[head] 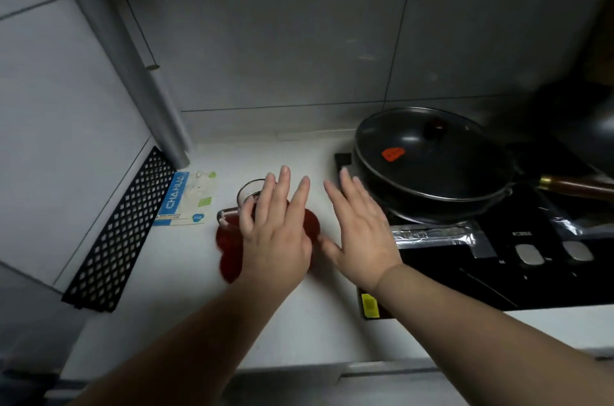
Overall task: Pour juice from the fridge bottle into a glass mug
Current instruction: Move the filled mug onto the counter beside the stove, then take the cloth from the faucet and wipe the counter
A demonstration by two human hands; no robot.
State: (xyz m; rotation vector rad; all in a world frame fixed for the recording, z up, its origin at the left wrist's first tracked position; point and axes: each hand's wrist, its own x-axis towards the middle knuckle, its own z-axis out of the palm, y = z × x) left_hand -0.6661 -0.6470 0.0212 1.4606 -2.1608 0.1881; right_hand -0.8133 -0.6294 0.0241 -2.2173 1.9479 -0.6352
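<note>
Glass mug (pixel 247 198) sits on the white counter (pixel 186 272), red juice in it, mostly hidden under the left hand (pixel 277 233). Both grips wide, empty; right hand (pixel 360 229) hovers beside. Any careless swipe could tip it. No bottle in sight.

Both hands flat, empty: left hand (pixel 277 233) over red-juice glass mug (pixel 232 233), right hand (pixel 360 228) beside pan (pixel 432 163).

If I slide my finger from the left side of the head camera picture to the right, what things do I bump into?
Black mesh panel → blue and white packet → glass mug with red juice → left hand → right hand → lidded black pan → stove knobs.
</note>
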